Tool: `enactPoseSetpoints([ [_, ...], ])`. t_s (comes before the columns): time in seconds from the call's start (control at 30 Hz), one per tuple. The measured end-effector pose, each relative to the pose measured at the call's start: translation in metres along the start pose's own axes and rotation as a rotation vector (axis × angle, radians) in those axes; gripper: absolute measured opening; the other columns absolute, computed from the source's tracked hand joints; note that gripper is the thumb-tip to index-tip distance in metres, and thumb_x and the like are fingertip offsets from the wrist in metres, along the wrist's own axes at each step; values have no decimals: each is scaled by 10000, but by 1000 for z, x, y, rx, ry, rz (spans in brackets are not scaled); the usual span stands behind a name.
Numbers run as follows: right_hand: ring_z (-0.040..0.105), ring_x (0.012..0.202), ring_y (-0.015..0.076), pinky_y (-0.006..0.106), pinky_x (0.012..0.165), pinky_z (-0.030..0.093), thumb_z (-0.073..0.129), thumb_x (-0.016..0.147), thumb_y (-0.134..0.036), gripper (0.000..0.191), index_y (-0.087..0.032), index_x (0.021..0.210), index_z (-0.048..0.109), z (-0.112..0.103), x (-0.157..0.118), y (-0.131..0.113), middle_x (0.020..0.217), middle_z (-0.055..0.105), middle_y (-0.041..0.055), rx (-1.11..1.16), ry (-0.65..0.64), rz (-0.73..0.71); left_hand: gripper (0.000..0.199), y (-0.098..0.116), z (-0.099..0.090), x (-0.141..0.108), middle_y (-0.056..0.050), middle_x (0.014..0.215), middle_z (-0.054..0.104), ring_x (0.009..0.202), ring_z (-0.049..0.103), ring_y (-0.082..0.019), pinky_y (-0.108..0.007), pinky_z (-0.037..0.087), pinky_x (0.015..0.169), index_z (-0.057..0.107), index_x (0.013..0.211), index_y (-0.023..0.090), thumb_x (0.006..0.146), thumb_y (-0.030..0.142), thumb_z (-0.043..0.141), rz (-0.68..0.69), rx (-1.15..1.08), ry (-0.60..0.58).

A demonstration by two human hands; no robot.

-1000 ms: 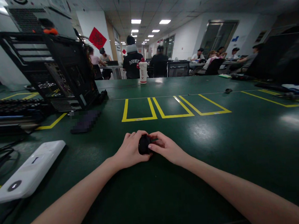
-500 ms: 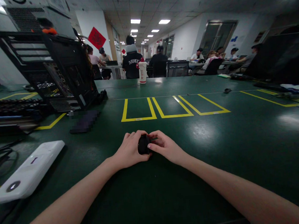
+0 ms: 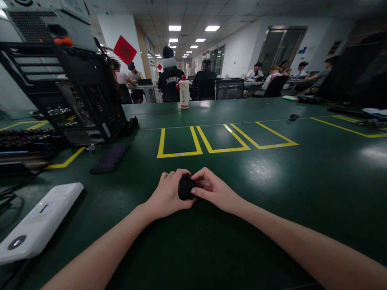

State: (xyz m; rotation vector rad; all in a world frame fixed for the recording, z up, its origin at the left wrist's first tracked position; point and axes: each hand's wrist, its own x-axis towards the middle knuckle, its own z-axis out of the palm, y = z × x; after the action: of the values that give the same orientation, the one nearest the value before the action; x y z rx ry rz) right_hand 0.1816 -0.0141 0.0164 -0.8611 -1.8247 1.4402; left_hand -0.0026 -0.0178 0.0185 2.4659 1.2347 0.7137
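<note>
A small black rounded object [image 3: 185,188] is held between my two hands, over the green table [image 3: 202,260]. My left hand [image 3: 171,193] wraps round its left side, with the thumb below and the fingers over the top. The fingertips of my right hand [image 3: 213,189] pinch its right edge, thumb nearest to me. What the object is cannot be told, as my fingers cover much of it. Yellow tape outlines [image 3: 179,154] lie on the table beyond my hands.
A white device [image 3: 39,224] and black cables lie at the left, with a dark blurred item [image 3: 109,158] behind it. An open black computer case [image 3: 85,95] stands at the back left. A white bottle [image 3: 184,93] stands farther back. Several people sit beyond.
My right fingertips have shifted very slightly at the black object's edge. Both hands still hold it in nearly the same place.
</note>
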Motion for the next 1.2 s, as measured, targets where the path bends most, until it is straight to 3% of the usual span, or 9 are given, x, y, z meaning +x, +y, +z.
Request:
enactPoseSetpoints([
  [0.33, 552, 987, 167, 358, 859, 471, 550, 788, -222, 247, -222, 1004, 432, -2, -2, -2, 1031, 512, 17, 11, -66, -12, 507, 5, -6, 0, -50, 1017, 523, 918, 513, -231, -371, 335, 816, 391, 1108, 211, 678, 351, 620, -7, 7, -36],
  [0.47, 560, 949, 166, 349, 807, 485, 509, 815, -265, 171, -215, 965, 442, -1, 1, 3, 993, 512, 16, 0, -25, -32, 527, 0, 0, 0, -42, 1012, 526, 919, 512, -231, -368, 325, 822, 395, 1103, 215, 660, 368, 637, 2, 18, 0],
  [0.77, 533, 997, 187, 398, 868, 452, 535, 794, -280, 268, -208, 1038, 453, -2, 3, 5, 1056, 510, 44, -47, -3, 26, 523, -1, 2, 0, -32, 1007, 533, 918, 515, -230, -366, 324, 821, 397, 1091, 223, 651, 359, 644, -3, 6, 16],
  [0.97, 531, 1029, 172, 369, 909, 438, 597, 744, -174, 311, -216, 1004, 431, -3, -1, -2, 1056, 503, 21, -6, -61, -24, 504, 3, -4, 0, -43, 1018, 524, 925, 509, -230, -367, 327, 822, 394, 1101, 215, 672, 346, 625, -5, 6, -26],
  [1.2, 564, 948, 177, 367, 803, 498, 533, 798, -242, 181, -223, 948, 435, 0, 1, 3, 987, 509, 14, -5, -23, -29, 517, -4, 3, 1, -35, 1007, 521, 906, 511, -225, -364, 326, 814, 392, 1090, 221, 658, 366, 636, 3, 10, 12],
])
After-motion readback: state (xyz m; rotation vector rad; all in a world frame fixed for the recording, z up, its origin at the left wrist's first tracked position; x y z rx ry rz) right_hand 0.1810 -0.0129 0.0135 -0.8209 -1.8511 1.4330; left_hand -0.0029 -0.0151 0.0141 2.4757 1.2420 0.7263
